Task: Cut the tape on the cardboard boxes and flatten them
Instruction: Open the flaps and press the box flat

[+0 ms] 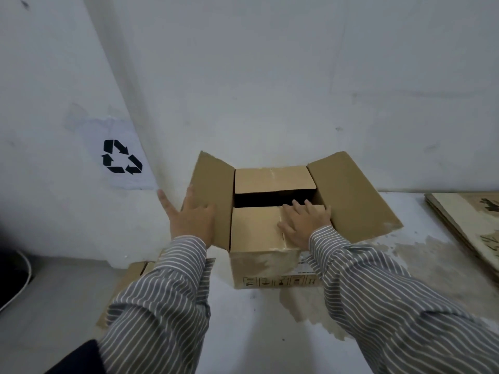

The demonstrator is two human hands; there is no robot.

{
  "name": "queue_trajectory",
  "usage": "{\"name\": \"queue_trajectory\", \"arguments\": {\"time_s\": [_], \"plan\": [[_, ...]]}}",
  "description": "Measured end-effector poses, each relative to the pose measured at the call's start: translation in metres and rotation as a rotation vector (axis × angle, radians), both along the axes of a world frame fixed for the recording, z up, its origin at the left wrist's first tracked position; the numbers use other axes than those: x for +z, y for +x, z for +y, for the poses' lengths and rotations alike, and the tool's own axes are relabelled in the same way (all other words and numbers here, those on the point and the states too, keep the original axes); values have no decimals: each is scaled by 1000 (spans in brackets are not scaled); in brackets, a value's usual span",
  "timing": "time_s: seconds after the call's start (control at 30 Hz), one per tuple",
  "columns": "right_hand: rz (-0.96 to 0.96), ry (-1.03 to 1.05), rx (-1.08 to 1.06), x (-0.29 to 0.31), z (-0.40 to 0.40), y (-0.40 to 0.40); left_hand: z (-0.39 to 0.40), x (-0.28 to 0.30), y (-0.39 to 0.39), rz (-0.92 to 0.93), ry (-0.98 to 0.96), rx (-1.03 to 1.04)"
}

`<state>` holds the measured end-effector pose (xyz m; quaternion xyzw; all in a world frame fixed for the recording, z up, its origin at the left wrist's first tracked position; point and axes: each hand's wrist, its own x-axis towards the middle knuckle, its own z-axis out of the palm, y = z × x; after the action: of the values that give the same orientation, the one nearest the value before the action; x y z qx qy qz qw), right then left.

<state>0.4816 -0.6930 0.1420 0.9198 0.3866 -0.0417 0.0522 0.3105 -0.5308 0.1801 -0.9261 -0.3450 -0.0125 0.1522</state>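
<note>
A brown cardboard box (259,268) stands upright on the white table near the wall. Its two long top flaps are spread out to the left (216,190) and right (351,195). The two short inner flaps lie partly folded in, with a dark gap between them. My left hand (191,214) presses flat against the outer face of the left flap, fingers straight. My right hand (305,222) rests flat on the near inner flap (256,228), fingertips at the edge of the gap. No cutting tool is in sight.
A stack of flattened cardboard (469,228) lies at the table's right edge. Another flat piece of cardboard (127,287) lies under my left sleeve, near the table's left side. A recycling symbol (121,157) marks the wall at left. The wall stands close behind the box.
</note>
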Motion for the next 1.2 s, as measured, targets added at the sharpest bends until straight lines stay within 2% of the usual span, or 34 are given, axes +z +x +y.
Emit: {"name": "queue_trajectory", "arguments": {"time_s": [0.07,0.17,0.3,0.4,0.43,0.5,0.57,0.63,0.7,0.77,0.93,1.03,1.2], "plan": [[21,-14,-7,-1,5,3,1,-18,0,74,-51,-31],[35,-16,-16,0,8,5,1,-42,0,75,-193,-32],[-1,124,-47,17,3,0,13,-58,5,-95,-472,-3],[-19,356,-54,47,-7,-5,19,-56,13,-262,-652,44],[31,475,-43,60,-13,-6,20,-55,15,-261,-681,40],[315,631,3,93,-28,-5,22,-54,16,-229,-725,7],[628,568,63,123,-41,-3,26,-55,12,-124,-743,-34],[688,521,96,139,-46,5,24,-57,8,61,-685,-58],[649,580,55,141,-41,12,18,-61,8,159,-591,-67],[572,558,16,128,-28,16,15,-61,12,158,-576,-73],[433,194,58,48,7,23,29,-54,30,164,-548,-90],[324,10,61,1,19,28,27,-49,49,99,-476,-62],[203,-22,21,-21,22,43,30,-43,86,76,-387,-8]]}}
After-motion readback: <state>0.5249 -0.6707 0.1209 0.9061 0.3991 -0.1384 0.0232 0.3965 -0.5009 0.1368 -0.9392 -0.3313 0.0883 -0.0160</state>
